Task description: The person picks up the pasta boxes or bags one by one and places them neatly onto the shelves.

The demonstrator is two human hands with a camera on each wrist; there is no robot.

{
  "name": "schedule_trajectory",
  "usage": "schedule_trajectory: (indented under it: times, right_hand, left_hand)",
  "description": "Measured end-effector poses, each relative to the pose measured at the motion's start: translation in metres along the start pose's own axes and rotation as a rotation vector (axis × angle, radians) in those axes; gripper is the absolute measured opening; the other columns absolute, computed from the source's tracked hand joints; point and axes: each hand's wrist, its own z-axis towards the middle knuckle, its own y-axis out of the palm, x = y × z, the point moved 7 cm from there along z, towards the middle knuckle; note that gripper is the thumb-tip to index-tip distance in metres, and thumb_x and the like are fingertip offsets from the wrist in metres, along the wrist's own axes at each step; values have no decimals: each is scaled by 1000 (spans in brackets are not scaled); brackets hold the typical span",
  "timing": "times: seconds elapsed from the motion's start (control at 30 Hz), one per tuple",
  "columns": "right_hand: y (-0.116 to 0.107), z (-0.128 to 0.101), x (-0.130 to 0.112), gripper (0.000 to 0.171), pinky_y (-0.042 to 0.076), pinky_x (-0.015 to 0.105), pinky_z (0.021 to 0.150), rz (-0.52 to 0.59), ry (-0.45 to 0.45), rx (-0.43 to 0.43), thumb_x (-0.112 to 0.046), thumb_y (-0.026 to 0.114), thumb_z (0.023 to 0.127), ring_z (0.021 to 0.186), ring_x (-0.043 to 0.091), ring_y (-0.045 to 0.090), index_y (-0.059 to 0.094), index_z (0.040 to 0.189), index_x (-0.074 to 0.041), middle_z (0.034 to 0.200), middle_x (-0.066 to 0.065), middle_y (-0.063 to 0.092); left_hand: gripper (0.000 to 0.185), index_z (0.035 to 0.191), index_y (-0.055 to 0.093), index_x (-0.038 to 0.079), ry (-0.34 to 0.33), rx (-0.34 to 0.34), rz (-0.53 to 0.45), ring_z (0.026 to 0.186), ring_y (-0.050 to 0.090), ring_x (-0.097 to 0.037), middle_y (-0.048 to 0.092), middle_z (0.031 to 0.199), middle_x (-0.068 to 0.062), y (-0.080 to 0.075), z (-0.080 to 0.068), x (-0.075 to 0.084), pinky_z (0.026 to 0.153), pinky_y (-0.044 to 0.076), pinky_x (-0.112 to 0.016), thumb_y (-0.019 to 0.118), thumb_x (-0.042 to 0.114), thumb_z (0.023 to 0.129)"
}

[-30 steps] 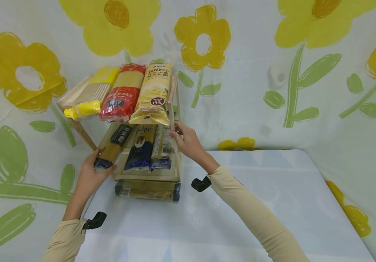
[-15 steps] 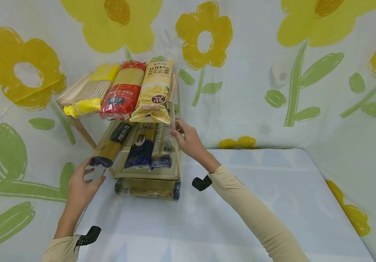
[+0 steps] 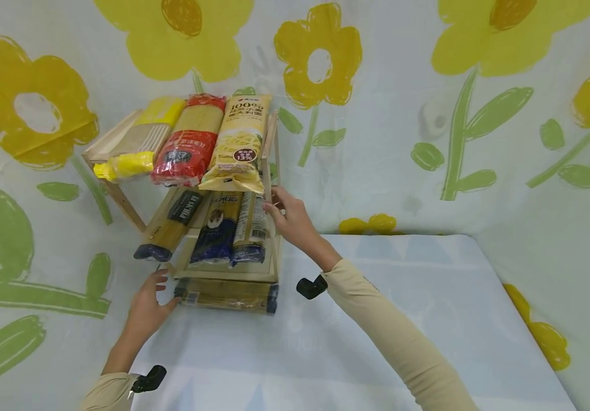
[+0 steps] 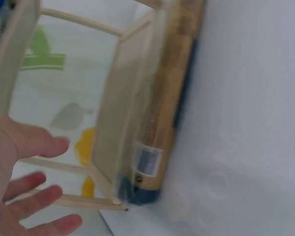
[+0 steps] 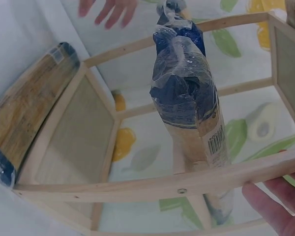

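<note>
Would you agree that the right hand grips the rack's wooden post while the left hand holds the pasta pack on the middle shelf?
Not quite: the left hand is open, holding nothing, beside the bottom pasta pack, as the head view shows. The right hand does grip the wooden post.

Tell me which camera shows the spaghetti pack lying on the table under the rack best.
The head view: the spaghetti pack shows end to end, in front of the rack, with the left hand at its left end. The left wrist view shows it blurred and partly cut off. The right wrist view catches it at the left edge only.
</note>
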Motion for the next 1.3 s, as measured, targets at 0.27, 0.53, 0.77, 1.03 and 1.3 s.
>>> schedule_trajectory:
  times: [0.27,0.53,0.77,1.03,1.3]
  right_hand:
    - [1,0,0,21,55,32,70,8,-12,7,-9,52,98,85,23,66,53,115,2,96,13,66]
    - [1,-1,3,21,56,33,71,16,-16,13,-11,51,99,85,23,66,53,116,2,97,15,66]
    - [1,-1,3,18,54,31,69,15,-31,22,-9,51,99,84,22,65,53,115,-1,96,14,66]
    - [4,0,2,17,54,32,70,32,-29,24,-10,51,99,84,19,64,53,114,-3,96,15,66]
    - [1,-1,2,19,55,28,69,33,-19,35,-10,50,99,84,24,64,53,116,0,94,13,66]
  left_hand:
    - [66,134,46,-1,33,-261,15,115,45,-51,43,132,-31,39,15,-12,83,45,-62,73,-5,74]
    - [86,144,36,4,40,-451,-41,132,23,-50,26,147,-27,72,28,-29,97,30,-68,80,1,70]
    - [79,141,40,2,21,-494,7,132,20,-52,24,147,-29,92,29,-42,96,33,-67,71,-11,69]
    - [67,129,54,0,57,-366,198,118,38,-51,46,129,-27,86,23,-42,81,39,-70,65,-10,64]
    - [73,123,55,-3,49,-392,300,117,37,-55,49,124,-31,90,18,-44,83,37,-72,84,5,57]
